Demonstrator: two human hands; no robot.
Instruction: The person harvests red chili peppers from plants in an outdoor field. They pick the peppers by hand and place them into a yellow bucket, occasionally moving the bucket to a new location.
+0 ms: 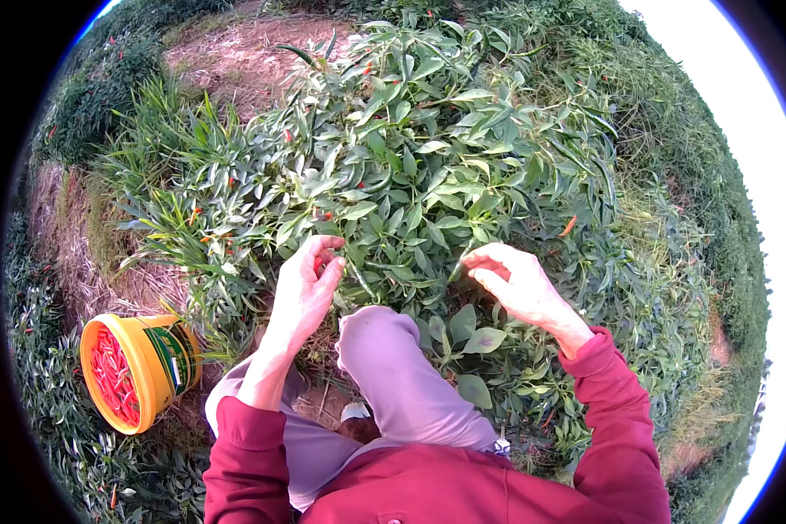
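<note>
Chili pepper plants [432, 170] with green and a few red pods spread out before me. My left hand [311, 278] is at their near edge, fingers curled around something red, seemingly a red chili pepper [318, 264]. Just right of that hand hangs a green chili pepper [361, 280]. My right hand [511, 278] is bent at the near right of the foliage, thumb and fingers close together. Another green chili pepper [460, 263] touches or lies just beside its fingertips. Whether that hand grips anything is unclear. An orange-red pod [568, 226] hangs farther right.
A yellow plastic bucket [141, 373] full of red chili peppers [113, 376] stands tilted in view at my left. Tall grass [170, 144] grows left of the plants. Straw-strewn soil [249, 59] shows beyond. My bent knee [383, 340] is close between my hands.
</note>
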